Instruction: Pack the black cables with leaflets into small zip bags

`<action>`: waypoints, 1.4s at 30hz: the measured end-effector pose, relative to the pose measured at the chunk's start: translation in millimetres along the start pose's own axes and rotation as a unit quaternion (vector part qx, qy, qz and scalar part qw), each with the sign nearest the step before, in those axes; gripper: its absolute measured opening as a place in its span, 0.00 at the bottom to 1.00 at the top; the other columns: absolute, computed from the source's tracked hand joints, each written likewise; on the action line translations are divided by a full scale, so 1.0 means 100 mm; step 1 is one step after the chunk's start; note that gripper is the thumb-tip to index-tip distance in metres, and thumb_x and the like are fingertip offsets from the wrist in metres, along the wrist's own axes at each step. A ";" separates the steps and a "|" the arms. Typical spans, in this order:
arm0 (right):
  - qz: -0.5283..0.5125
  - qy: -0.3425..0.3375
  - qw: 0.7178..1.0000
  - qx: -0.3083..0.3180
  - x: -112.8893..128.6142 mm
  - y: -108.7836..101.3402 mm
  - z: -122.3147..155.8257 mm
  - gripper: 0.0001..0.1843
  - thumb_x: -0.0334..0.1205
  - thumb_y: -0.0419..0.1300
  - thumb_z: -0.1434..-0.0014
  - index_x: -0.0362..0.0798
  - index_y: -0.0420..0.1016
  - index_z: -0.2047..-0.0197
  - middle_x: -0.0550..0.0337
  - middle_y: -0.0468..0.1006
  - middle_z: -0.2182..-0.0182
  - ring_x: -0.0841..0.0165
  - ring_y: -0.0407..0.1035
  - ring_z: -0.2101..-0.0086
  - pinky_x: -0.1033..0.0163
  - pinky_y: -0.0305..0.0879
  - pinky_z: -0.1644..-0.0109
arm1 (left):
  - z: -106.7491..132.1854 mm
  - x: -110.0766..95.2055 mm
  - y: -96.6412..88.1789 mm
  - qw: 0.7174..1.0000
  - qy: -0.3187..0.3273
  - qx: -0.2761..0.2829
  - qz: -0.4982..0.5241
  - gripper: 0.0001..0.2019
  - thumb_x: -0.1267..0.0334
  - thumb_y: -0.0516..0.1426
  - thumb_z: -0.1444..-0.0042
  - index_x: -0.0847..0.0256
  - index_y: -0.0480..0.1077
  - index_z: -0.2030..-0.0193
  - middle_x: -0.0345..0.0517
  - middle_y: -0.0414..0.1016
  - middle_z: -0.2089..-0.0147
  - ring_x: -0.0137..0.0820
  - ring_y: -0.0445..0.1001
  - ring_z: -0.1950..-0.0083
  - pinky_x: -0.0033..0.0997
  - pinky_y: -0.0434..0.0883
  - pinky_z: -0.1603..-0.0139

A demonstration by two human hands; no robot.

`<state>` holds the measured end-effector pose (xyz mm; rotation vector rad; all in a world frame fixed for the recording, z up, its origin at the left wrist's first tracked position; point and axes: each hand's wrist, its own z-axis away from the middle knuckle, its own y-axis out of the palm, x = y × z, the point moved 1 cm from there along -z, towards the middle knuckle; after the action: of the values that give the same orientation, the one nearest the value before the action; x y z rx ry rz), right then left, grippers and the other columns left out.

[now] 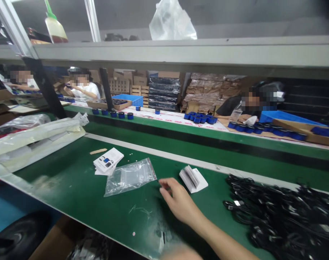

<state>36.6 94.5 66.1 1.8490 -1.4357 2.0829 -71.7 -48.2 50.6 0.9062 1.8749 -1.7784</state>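
Observation:
My right hand reaches in from the lower right over the green work surface. Its fingers are slightly curled and apart, and nothing shows in them. The fingertips are just right of a stack of clear zip bags. A fanned stack of white folded leaflets lies right behind the hand. At the bottom edge a blurred patch of skin, probably my left hand, sits next to a smeared clear bag; its fingers are not readable.
White printed cards and a wooden stick lie left of the bags. A pile of black cables fills the right side. Long plastic-wrapped bundles lie at the left. Beyond the belt, blue round caps and other people.

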 end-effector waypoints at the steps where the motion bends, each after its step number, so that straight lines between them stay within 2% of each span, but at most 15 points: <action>1: -0.011 0.015 1.000 -0.016 0.00 0.05 -0.18 0.14 0.30 0.54 0.38 0.41 0.68 0.49 0.49 0.71 0.54 0.64 0.68 0.55 0.58 0.63 0.50 | -0.01 0.06 -0.12 0.997 -0.039 -0.064 -0.029 0.11 0.59 0.54 0.38 0.52 0.68 0.49 0.47 0.68 0.43 0.36 0.71 0.48 0.43 0.71 0.50; 2: -0.023 0.031 0.999 -0.029 -0.02 0.10 -0.35 0.15 0.31 0.54 0.37 0.41 0.66 0.47 0.48 0.70 0.51 0.62 0.67 0.53 0.56 0.62 0.48 | -0.01 0.14 -0.26 0.985 -0.084 -0.135 -0.061 0.14 0.58 0.55 0.39 0.56 0.67 0.47 0.49 0.67 0.42 0.38 0.70 0.47 0.48 0.69 0.48; 4: -0.051 0.072 0.995 -0.036 -0.06 0.20 -0.65 0.15 0.36 0.56 0.36 0.44 0.66 0.47 0.51 0.69 0.50 0.60 0.67 0.52 0.51 0.65 0.50 | 0.04 0.36 -0.51 0.940 -0.177 -0.268 -0.117 0.18 0.56 0.52 0.38 0.61 0.63 0.45 0.53 0.64 0.42 0.45 0.63 0.41 0.57 0.60 0.43; 6: -0.082 0.115 0.990 -0.016 -0.11 0.28 -0.87 0.14 0.40 0.57 0.36 0.45 0.68 0.48 0.54 0.71 0.52 0.62 0.70 0.56 0.51 0.69 0.54 | 0.11 0.62 -0.70 0.894 -0.247 -0.342 -0.151 0.30 0.49 0.49 0.40 0.73 0.56 0.41 0.67 0.60 0.42 0.57 0.57 0.40 0.63 0.57 0.43; 7: -0.097 0.132 0.987 -0.001 -0.12 0.32 -0.94 0.14 0.41 0.57 0.36 0.45 0.68 0.48 0.54 0.72 0.53 0.63 0.71 0.58 0.53 0.70 0.57 | 0.13 0.74 -0.76 0.883 -0.268 -0.352 -0.158 0.33 0.46 0.49 0.42 0.74 0.56 0.40 0.69 0.60 0.42 0.59 0.57 0.40 0.64 0.58 0.44; 9: -0.117 0.154 0.981 0.032 -0.14 0.37 -1.02 0.14 0.41 0.57 0.36 0.45 0.68 0.49 0.54 0.73 0.54 0.64 0.72 0.60 0.55 0.71 0.59 | 0.16 0.92 -0.80 0.873 -0.296 -0.354 -0.159 0.37 0.44 0.50 0.45 0.75 0.55 0.39 0.69 0.60 0.43 0.62 0.58 0.40 0.63 0.61 0.45; 11: -0.122 0.162 0.977 0.065 -0.14 0.41 -1.03 0.14 0.41 0.57 0.36 0.44 0.68 0.49 0.55 0.73 0.55 0.65 0.72 0.61 0.55 0.71 0.59 | 0.16 1.00 -0.77 0.871 -0.313 -0.349 -0.146 0.38 0.44 0.50 0.47 0.73 0.54 0.38 0.68 0.59 0.43 0.60 0.61 0.41 0.60 0.64 0.48; 14: -0.100 0.160 0.976 0.109 -0.14 0.43 -1.01 0.12 0.40 0.57 0.35 0.44 0.69 0.50 0.56 0.74 0.57 0.66 0.72 0.63 0.57 0.72 0.61 | 0.14 1.02 -0.71 0.872 -0.341 -0.336 -0.107 0.38 0.47 0.52 0.48 0.69 0.50 0.35 0.65 0.56 0.42 0.53 0.72 0.51 0.55 0.71 0.56; 16: -0.073 0.152 0.977 0.133 -0.15 0.43 -1.00 0.12 0.40 0.57 0.36 0.44 0.69 0.50 0.56 0.74 0.58 0.67 0.73 0.64 0.59 0.72 0.63 | 0.13 1.02 -0.70 0.873 -0.356 -0.325 -0.074 0.40 0.48 0.53 0.49 0.67 0.47 0.34 0.63 0.57 0.42 0.48 0.76 0.58 0.51 0.74 0.60; 21: 0.022 0.120 0.978 0.170 -0.10 0.46 -1.03 0.14 0.41 0.58 0.36 0.44 0.69 0.49 0.56 0.74 0.56 0.65 0.72 0.63 0.56 0.72 0.60 | 0.16 1.08 -0.72 0.882 -0.360 -0.305 -0.001 0.43 0.49 0.56 0.52 0.66 0.44 0.33 0.58 0.65 0.46 0.44 0.76 0.58 0.42 0.75 0.61; 23: 0.073 0.119 0.977 0.160 -0.04 0.48 -1.05 0.15 0.41 0.58 0.37 0.45 0.68 0.49 0.55 0.73 0.54 0.63 0.71 0.59 0.53 0.70 0.57 | 0.17 1.09 -0.72 0.882 -0.357 -0.307 0.011 0.43 0.48 0.56 0.51 0.64 0.44 0.33 0.57 0.64 0.45 0.42 0.75 0.59 0.41 0.74 0.60; 26: 0.142 0.128 0.971 0.142 0.06 0.52 -1.05 0.14 0.41 0.58 0.37 0.46 0.69 0.49 0.54 0.72 0.51 0.61 0.70 0.55 0.50 0.68 0.53 | 0.18 1.08 -0.71 0.881 -0.353 -0.315 0.015 0.42 0.48 0.57 0.51 0.63 0.46 0.34 0.55 0.64 0.46 0.44 0.73 0.55 0.43 0.73 0.58; 31: 0.168 0.122 0.967 0.150 0.12 0.57 -0.99 0.11 0.41 0.58 0.37 0.46 0.71 0.52 0.55 0.73 0.53 0.62 0.70 0.55 0.51 0.67 0.52 | 0.19 1.06 -0.70 0.880 -0.344 -0.327 0.024 0.42 0.49 0.57 0.52 0.62 0.46 0.34 0.53 0.63 0.46 0.43 0.71 0.56 0.44 0.71 0.56; 37: 0.076 0.120 0.983 0.120 0.06 0.58 -0.92 0.10 0.40 0.58 0.37 0.44 0.72 0.54 0.56 0.74 0.56 0.64 0.72 0.60 0.54 0.70 0.57 | 0.24 1.12 -0.65 0.873 -0.328 -0.357 0.054 0.40 0.46 0.57 0.50 0.59 0.48 0.35 0.51 0.62 0.48 0.40 0.72 0.61 0.44 0.71 0.57; 42: -0.038 0.138 0.989 0.032 -0.12 0.45 -0.79 0.09 0.40 0.57 0.36 0.43 0.71 0.57 0.59 0.75 0.63 0.69 0.72 0.68 0.61 0.71 0.65 | 0.29 1.23 -0.63 0.856 -0.309 -0.404 0.093 0.39 0.45 0.57 0.50 0.57 0.48 0.35 0.50 0.64 0.48 0.39 0.73 0.58 0.41 0.71 0.56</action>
<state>-46.0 123.6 38.4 1.5297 -1.2286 2.2633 -206.2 -53.0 9.2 0.1469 1.7351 -0.8339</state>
